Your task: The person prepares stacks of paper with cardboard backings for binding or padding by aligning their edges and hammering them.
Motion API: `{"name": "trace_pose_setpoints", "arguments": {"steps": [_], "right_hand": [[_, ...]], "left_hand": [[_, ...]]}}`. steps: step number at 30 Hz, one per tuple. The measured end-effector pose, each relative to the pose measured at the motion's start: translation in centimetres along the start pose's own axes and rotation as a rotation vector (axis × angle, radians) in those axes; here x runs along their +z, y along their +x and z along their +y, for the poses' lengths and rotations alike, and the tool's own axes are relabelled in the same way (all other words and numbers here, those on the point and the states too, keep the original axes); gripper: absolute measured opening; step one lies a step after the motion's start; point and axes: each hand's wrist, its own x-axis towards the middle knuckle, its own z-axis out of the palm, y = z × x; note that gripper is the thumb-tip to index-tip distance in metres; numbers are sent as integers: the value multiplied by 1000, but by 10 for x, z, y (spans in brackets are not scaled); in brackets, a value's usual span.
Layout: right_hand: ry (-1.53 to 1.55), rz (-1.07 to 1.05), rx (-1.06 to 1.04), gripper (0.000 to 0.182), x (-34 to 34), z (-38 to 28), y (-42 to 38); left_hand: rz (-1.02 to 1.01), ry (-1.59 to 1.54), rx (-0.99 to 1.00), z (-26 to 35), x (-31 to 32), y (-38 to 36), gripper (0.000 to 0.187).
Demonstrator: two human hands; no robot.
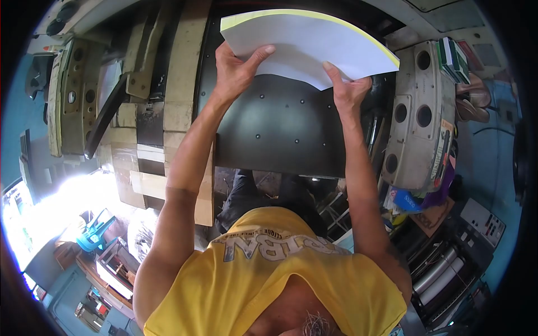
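A stack of white paper with a yellow layer along its far edge is held up over a dark metal plate with studs. My left hand grips its left end, thumb lying on the white face. At the right end, my right hand holds the near edge with its thumb on top. The sheets bend in a curve between both hands. Most of the fingers are hidden under the paper.
Beige machine housings with round holes stand at the left and right. Green-edged books lie on the right one. Cardboard strips and a dark lever are at the left.
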Motion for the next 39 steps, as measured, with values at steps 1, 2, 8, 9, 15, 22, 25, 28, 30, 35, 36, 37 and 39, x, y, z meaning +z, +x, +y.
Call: {"name": "trace_pose_setpoints", "arguments": {"steps": [1, 2, 8, 9, 15, 22, 25, 28, 30, 35, 36, 37, 39], "right_hand": [[-16, -7, 2, 23, -1, 0, 0], [-31, -14, 3, 23, -2, -1, 1], [17, 1, 48, 24, 0, -3, 1], [10, 1, 52, 24, 0, -3, 1], [-1, -2, 54, 23, -1, -3, 0], [-31, -49, 53, 24, -4, -5, 1], [174, -23, 94, 26, -10, -7, 1], [305, -2, 52, 25, -24, -22, 9], [238, -21, -1, 18, -40, -28, 15], [65, -2, 61, 14, -51, -43, 17], [72, 12, 89, 13, -47, -45, 15], [120, 15, 118, 20, -50, -36, 13], [239, -19, 117, 25, -47, -34, 7]], "left_hand": [[-5, -11, -17, -3, 0, 0, 25], [-15, 3, -37, -10, -2, -2, 25], [-75, 180, -149, -69, -22, -19, 24], [-82, 210, -162, -77, -27, -22, 24], [-66, 251, -202, -118, -50, -41, 22], [4, 305, -242, -128, -51, -44, 18], [19, 257, -214, -127, -48, -43, 17], [25, 237, -231, -128, -48, -43, 17], [25, 230, -237, -128, -48, -43, 16], [-3, 375, -224, -110, -51, -43, 16], [-12, 418, -235, -102, -55, -45, 17], [-10, 467, -246, -90, -62, -49, 17], [22, 529, -235, -48, -76, -62, 19]]}}
